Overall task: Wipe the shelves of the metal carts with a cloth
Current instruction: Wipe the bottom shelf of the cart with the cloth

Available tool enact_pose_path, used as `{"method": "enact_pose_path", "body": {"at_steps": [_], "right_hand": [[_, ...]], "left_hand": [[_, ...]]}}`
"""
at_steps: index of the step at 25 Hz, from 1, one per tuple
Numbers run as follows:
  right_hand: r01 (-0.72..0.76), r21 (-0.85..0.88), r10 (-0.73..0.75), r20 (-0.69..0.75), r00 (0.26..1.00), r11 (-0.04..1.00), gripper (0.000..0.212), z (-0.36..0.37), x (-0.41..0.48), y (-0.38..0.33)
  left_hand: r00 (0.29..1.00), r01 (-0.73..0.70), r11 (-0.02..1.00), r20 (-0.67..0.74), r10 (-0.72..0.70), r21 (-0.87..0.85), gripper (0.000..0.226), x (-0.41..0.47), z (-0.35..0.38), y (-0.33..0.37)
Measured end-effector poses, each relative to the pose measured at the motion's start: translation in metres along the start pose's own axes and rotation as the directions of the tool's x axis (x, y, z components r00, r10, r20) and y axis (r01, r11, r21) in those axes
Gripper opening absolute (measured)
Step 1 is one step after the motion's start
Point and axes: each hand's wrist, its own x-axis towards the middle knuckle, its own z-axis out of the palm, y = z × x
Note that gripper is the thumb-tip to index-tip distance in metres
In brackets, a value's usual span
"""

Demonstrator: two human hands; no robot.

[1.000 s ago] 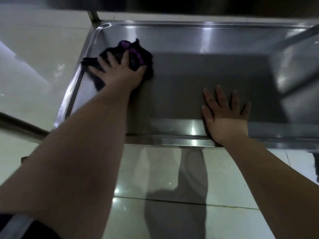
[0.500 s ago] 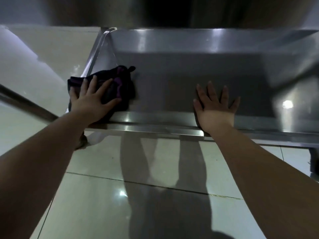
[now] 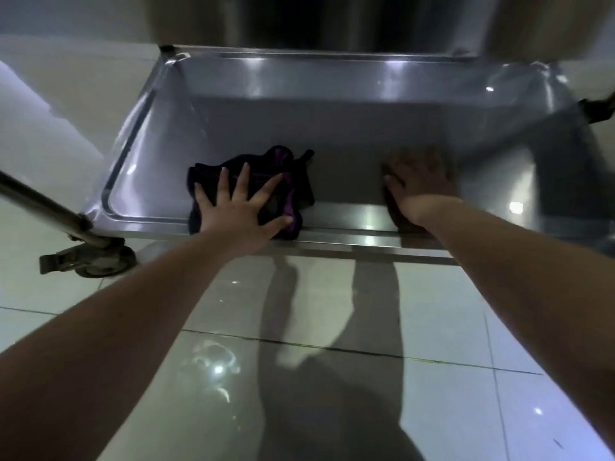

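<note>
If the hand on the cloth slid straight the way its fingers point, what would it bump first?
Probably the shelf's raised back wall. The left hand presses the dark cloth flat, fingers pointing away, and only bare metal shows between. Depth is hard to judge.

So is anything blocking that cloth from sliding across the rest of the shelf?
Only the right hand, resting on the shelf to the right of the cloth, near the front rim. Nothing else visible.
</note>
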Motion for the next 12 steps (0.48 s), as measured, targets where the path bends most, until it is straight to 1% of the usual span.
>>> {"method": "enact_pose_path", "body": {"at_steps": [2,4,7,9,10,12], "right_hand": [[-0.078,-0.019,0.078,0.055,0.995,0.997,0.052,0.007,-0.007,0.028],[-0.090,-0.008,0.090,0.047,0.995,0.996,0.053,0.016,-0.008,0.029],[-0.063,0.041,0.063,0.003,0.998,0.997,0.053,0.019,-0.006,0.028],[-0.064,0.058,0.065,-0.022,0.998,0.996,0.051,0.021,-0.006,0.035],[-0.065,0.058,0.066,-0.019,0.998,0.996,0.051,0.022,-0.007,0.036],[-0.063,0.053,0.064,-0.011,0.998,0.997,0.051,0.024,-0.007,0.035]], "left_hand": [[1.000,0.032,0.999,0.003,-0.031,-0.012,0.079,0.000,0.000,0.006],[1.000,0.002,1.000,0.014,-0.001,-0.028,0.079,-0.002,-0.002,0.034],[0.983,-0.181,0.983,-0.004,0.181,-0.012,0.080,-0.006,0.001,0.107],[0.967,-0.253,0.967,-0.025,0.252,-0.010,0.076,0.000,0.003,0.143],[0.967,-0.255,0.967,-0.027,0.254,-0.015,0.074,0.009,0.004,0.148],[0.976,-0.212,0.977,-0.048,0.212,-0.001,0.072,0.036,0.002,0.145]]}}
